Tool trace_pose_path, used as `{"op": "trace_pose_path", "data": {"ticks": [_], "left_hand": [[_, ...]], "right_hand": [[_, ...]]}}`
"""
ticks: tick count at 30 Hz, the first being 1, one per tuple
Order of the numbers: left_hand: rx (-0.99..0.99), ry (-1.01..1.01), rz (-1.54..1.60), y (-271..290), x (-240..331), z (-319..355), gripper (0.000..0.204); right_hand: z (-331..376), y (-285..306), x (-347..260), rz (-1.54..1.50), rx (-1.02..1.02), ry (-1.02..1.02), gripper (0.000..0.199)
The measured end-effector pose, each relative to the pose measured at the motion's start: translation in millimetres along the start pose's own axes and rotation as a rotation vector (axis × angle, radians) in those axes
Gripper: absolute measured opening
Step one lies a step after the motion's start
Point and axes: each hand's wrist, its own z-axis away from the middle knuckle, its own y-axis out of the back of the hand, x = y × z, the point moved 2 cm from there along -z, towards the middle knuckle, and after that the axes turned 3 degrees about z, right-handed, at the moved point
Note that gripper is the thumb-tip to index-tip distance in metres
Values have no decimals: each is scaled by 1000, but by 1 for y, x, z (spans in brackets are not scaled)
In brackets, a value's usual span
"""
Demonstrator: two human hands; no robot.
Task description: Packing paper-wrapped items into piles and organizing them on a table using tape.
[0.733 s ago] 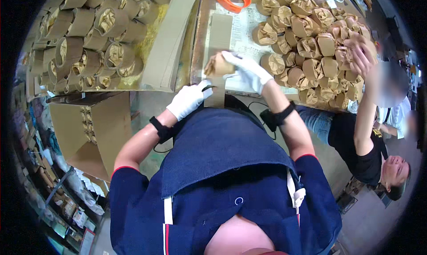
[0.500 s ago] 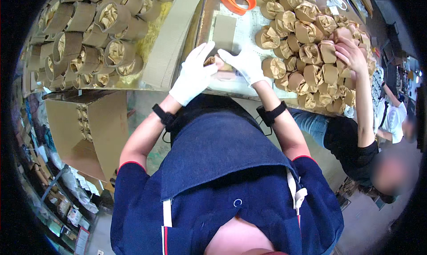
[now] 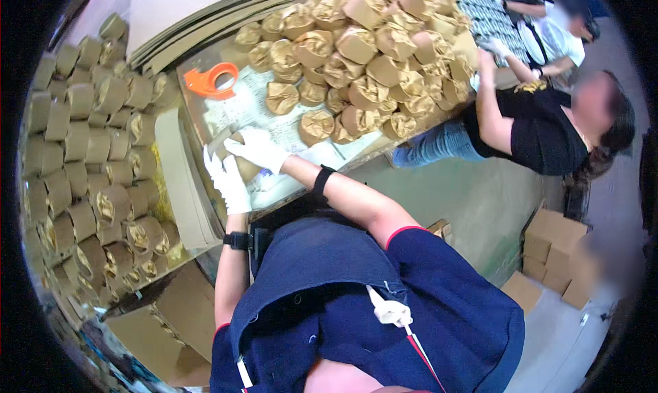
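Note:
Both my hands wear white gloves and meet at the table's near left part. Between them is a curved brown cardboard piece [image 3: 247,168], and a flat grey-brown strip end [image 3: 218,140] shows just beyond the fingers. My left hand [image 3: 228,180] closes on the piece from the left, its fingers pointing away from me. From the right, my right hand [image 3: 259,150] bends over the same piece, with its fingertips at the strip. The gloves hide whatever lies inside the curve.
An orange tape dispenser [image 3: 211,81] lies beyond my hands. Many paper-stuffed cardboard rings [image 3: 356,46] are heaped right of it, and more rings [image 3: 89,146] are stacked left. Long cardboard strips [image 3: 181,180] lie beside my left hand. A co-worker [image 3: 541,118] stands at right.
My view has swung right, so the table appears tilted. My hands have come closer together, and a curved cardboard piece now shows between them where a small brown paper bundle showed before.

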Motion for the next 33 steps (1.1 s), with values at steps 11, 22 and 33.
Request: {"op": "trace_pose_path", "data": {"ticks": [11,22,33], "left_hand": [[-264,188,-302,32,6,-12,30],[-366,-159,-688,25,16,10,94],[-457,-253,-705,19,31,21,85]], "right_hand": [[28,40,-42,508,92,392,60],[48,35,-10,308,-201,-22,69],[-27,83,-63,882,-231,121,68]]}}
